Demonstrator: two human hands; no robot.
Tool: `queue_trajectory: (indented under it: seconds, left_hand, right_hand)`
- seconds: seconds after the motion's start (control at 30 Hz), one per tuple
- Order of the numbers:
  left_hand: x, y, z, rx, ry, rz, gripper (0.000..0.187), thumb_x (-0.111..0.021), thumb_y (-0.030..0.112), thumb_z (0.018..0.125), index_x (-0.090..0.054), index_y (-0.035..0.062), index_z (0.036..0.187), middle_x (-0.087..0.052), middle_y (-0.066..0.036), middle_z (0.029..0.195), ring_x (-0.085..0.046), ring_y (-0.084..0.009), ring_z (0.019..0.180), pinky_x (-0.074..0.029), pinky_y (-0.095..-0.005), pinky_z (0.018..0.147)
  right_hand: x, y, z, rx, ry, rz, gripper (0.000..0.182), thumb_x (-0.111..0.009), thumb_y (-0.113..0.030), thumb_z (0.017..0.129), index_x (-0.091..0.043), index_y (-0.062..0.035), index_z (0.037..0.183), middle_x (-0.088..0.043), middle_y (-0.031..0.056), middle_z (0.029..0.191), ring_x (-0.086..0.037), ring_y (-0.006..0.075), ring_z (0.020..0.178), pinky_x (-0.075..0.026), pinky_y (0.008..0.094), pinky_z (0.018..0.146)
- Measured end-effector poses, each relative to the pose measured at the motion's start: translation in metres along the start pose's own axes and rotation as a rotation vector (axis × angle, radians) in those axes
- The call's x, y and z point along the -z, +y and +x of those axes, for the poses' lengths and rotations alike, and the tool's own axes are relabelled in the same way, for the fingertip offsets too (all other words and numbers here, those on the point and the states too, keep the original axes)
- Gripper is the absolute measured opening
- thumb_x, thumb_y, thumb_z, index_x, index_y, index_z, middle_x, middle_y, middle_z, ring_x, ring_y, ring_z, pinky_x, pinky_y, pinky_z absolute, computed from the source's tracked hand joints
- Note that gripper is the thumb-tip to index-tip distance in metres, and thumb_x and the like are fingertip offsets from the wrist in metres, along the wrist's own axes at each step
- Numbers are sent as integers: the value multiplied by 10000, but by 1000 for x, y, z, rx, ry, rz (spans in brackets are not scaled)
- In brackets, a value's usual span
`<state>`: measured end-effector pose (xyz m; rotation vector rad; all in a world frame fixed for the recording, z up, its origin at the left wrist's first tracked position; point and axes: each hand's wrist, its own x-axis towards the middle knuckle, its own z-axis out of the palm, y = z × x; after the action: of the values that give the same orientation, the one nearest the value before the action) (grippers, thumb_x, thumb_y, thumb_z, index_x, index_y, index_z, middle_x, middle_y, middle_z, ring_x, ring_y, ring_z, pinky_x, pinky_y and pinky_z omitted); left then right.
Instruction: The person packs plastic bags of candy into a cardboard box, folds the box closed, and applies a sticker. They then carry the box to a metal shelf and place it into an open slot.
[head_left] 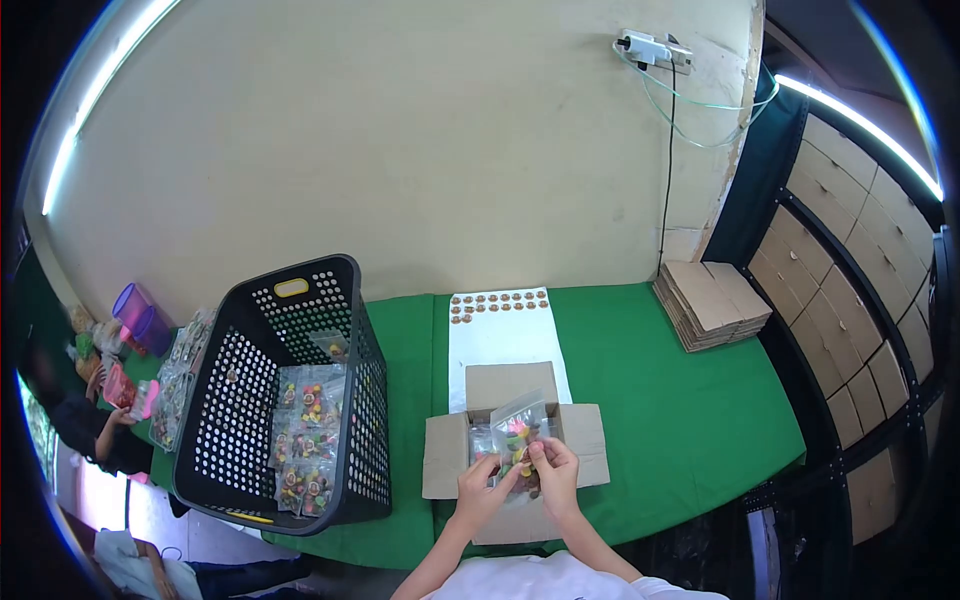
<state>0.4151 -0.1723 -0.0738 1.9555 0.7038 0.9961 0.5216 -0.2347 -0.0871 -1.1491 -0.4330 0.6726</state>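
Note:
A clear plastic bag of colourful candies (520,425) is held up over an open cardboard box (445,470). My left hand (483,490) pinches the bag's lower left side. My right hand (556,474) grips its right side, with the thumb pressed on the front. Whether a sticker lies under that thumb is hidden. Inside the box, part of another clear bag (480,440) shows left of the held one. Behind the box lies a white sheet (500,345), with rows of round brown stickers (497,297) along its far end.
On the left of the green table (640,400) stands a black perforated basket (368,430) with several candy bags (310,440). Flattened cardboard boxes (712,300) are stacked at the back right. Another person's hand (122,415) is at the far left, near a pink container (122,385).

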Motion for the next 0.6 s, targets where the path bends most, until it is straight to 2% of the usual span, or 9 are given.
queue_trajectory:
  seconds: [0.07, 0.17, 0.27, 0.37, 0.47, 0.53, 0.6]
  left_hand:
    - [3, -7, -1, -135, 59, -13, 213, -732, 150, 715, -624, 4, 826, -585, -60, 663, -518, -110, 541, -402, -248, 491]
    - [14, -12, 0, -103, 9, 42, 254, -730, 166, 725, -626, -13, 872, -620, -95, 750, -595, -171, 633, -461, -266, 554]
    - [18, -18, 3, -3, 8, 3, 265, -729, 177, 732, -631, -12, 890, -639, -87, 786, -596, -141, 630, -465, -261, 551]
    - [11, -39, 3, 241, 6, -459, 286, -715, 215, 754, -634, -10, 912, -655, -76, 811, -590, -101, 645, -460, -247, 548]
    - [19, -46, 6, 318, -48, -204, 287, -685, 238, 786, -634, -9, 924, -661, -69, 814, -581, -77, 666, -455, -238, 558]
    - [13, -55, 5, 278, -24, -263, 277, -670, 236, 799, -633, -10, 920, -656, -75, 786, -580, -84, 661, -451, -238, 563]
    - [11, -57, 7, 272, -43, -246, 263, -658, 229, 810, -632, -9, 917, -651, -79, 772, -579, -90, 660, -450, -241, 569]
  right_hand:
    - [-5, 1, -2, 16, 10, -4, 197, -613, -185, 858, -588, 4, 908, -616, 21, 786, -550, 65, 683, -444, 206, 607]
    - [-10, 3, 2, 34, -33, -58, 191, -612, -179, 859, -588, 4, 910, -617, 22, 796, -553, 68, 701, -445, 208, 627]
    - [-9, 2, 13, -31, -120, -46, 169, -612, -150, 855, -587, 5, 919, -617, 25, 819, -562, 73, 732, -450, 213, 659]
    - [-14, -1, 14, -76, -173, -29, 151, -612, -116, 847, -586, 6, 931, -614, 29, 844, -569, 78, 763, -453, 217, 692]
    - [-14, 14, 11, -129, -191, -55, 143, -619, -100, 835, -593, 5, 929, -612, 32, 861, -569, 78, 775, -456, 226, 703]
    - [-20, 26, 10, -101, -182, -6, 143, -625, -103, 832, -597, 2, 925, -612, 28, 844, -567, 75, 763, -458, 228, 686]
    - [-16, 36, 12, -103, -122, -95, 136, -622, -117, 838, -599, -2, 906, -609, 17, 797, -560, 69, 721, -456, 225, 641]
